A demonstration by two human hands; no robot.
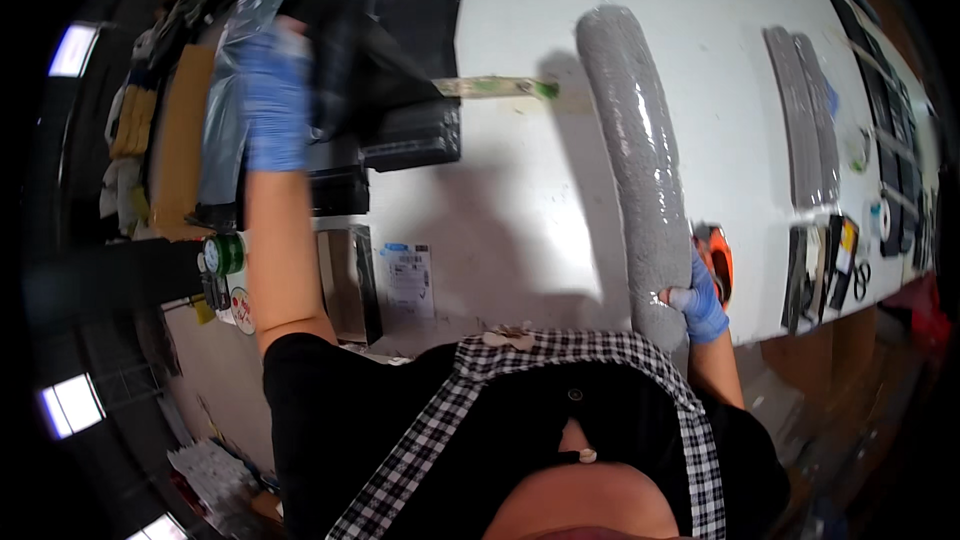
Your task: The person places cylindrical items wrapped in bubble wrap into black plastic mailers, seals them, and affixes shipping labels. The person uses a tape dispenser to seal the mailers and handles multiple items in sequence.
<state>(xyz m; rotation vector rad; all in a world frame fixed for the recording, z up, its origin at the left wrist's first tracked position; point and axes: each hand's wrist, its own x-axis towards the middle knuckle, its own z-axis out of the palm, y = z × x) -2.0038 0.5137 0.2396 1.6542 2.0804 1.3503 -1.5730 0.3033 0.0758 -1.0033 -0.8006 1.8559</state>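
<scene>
A long roll of grey fleecy material point(640, 150) in shiny clear film lies lengthwise on the white table, its near end close to my body. My right hand point(703, 308), in a blue glove, grips the roll near that end, thumb on top and the other fingers partly hidden. Just beyond those fingers is an orange and black hand tool point(718, 265), whose kind I cannot make out. My left hand point(275, 100), also blue-gloved, is stretched far left onto grey plastic bags point(225, 140) beside a stack of black bags point(415, 30). Motion blur smears its fingers.
Two slim grey rolls point(803, 120) lie at the right. Near the right edge are scissors point(861, 280) and small boxes point(800, 275). A printed label point(408, 280) and a green tape roll point(224, 254) sit near the front left. Tape strips point(495, 88) cross the black bags.
</scene>
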